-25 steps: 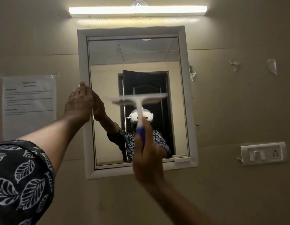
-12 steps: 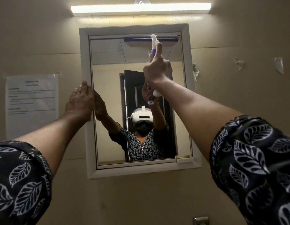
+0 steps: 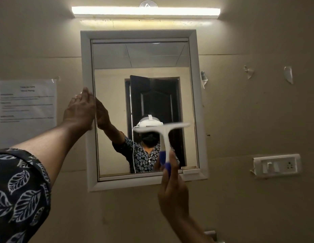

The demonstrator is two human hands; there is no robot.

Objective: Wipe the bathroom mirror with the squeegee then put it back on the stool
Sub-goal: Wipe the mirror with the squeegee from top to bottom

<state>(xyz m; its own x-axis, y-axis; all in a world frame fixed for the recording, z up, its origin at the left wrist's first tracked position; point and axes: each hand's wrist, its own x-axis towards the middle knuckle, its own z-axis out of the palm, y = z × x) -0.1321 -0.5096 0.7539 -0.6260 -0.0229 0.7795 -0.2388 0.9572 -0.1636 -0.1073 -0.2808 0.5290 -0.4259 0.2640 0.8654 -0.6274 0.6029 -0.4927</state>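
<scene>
White T-shaped squeegee [image 3: 164,133], blue-gripped handle down, blade level across white-framed wall mirror's [image 3: 144,58] lower right.

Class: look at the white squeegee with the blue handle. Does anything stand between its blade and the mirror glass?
Nothing visible does. The right hand holds the white, blue-handled squeegee before the white-framed mirror; the left hand rests at the frame's left edge, aside.

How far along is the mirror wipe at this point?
Done: squeegee is in the right hand. In hand: blade is over the lower right of the mirror, while the left hand steadies the frame. Left: finish wiping, then return it to the stool, which is out of view.
</scene>
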